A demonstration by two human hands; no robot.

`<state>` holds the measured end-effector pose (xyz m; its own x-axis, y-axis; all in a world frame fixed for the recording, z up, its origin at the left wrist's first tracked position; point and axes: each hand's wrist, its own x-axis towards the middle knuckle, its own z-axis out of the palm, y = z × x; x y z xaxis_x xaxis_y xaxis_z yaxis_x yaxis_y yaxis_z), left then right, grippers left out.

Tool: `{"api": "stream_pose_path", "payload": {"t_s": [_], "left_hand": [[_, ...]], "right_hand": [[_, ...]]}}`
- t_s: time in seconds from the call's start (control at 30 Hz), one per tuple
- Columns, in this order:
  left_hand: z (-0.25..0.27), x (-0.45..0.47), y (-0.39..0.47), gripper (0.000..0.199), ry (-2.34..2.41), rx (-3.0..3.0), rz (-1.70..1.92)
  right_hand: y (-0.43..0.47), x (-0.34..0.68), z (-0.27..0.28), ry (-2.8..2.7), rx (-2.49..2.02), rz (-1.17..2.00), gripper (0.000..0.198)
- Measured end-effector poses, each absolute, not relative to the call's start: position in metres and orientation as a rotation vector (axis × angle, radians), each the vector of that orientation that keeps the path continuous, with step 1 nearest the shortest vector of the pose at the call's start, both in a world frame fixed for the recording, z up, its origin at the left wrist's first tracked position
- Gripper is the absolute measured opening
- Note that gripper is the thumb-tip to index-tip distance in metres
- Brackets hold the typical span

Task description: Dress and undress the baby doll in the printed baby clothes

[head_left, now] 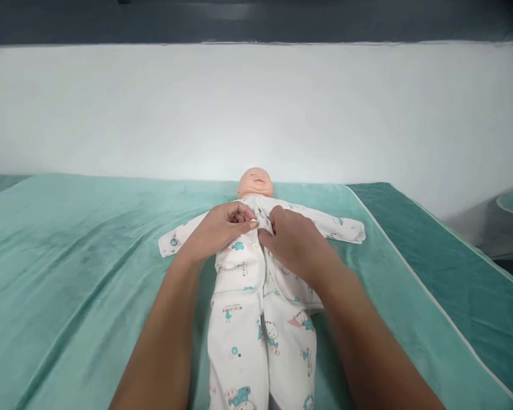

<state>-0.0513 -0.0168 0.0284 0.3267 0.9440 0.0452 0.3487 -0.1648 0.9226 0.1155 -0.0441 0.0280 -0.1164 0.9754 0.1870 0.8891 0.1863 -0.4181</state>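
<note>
While the doll [255, 182] lies on its back along the middle of the green blanket [81, 267], head toward the white wall [256, 108], both hands meet on its chest. The doll wears a white sleepsuit [243, 319] printed with small cartoon figures; its sleeves spread flat to either side and its legs run toward the viewer. The left hand [222, 228] is curled, thumb and fingers pinched together on the cloth at the left edge of the front opening, just below the neck. The right hand [288, 236] is likewise closed, its fingers bunching the opposite edge of the opening, so that the two hands touch or nearly touch at the centre line. What lies between the fingertips is too small to make out. Both forearms cross the lower part of the view and hide parts of the sleepsuit's waist and sides. A darker green strip [444, 267] borders the blanket on the right, edged by a pale line. A dark band runs above the wall.
</note>
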Motion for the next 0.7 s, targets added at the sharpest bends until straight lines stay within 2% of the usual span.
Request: {"api": "stream_pose_path", "payload": {"t_s": [0.17, 0.3, 0.37, 0.53, 0.7], "left_hand": [[0.032, -0.048, -0.021, 0.013, 1.220, 1.744, 0.796], [0.028, -0.050, -0.017, 0.018, 1.201, 1.682, 0.817], [0.026, -0.051, -0.015, 0.020, 1.185, 1.678, 0.846], [0.027, -0.052, -0.015, 0.023, 1.233, 1.676, 0.823], [0.032, -0.052, -0.018, 0.022, 1.263, 1.659, 0.801]], "right_hand": [[-0.041, 0.106, 0.027, -2.088, -1.779, 0.169, 0.032], [-0.031, 0.114, 0.023, -2.026, -1.712, 0.230, 0.034], [-0.025, 0.121, 0.023, -1.965, -1.667, 0.377, 0.034], [-0.019, 0.139, 0.028, -1.830, -1.447, 0.996, 0.022], [-0.014, 0.145, 0.023, -1.684, -1.274, 1.221, 0.025]]}}
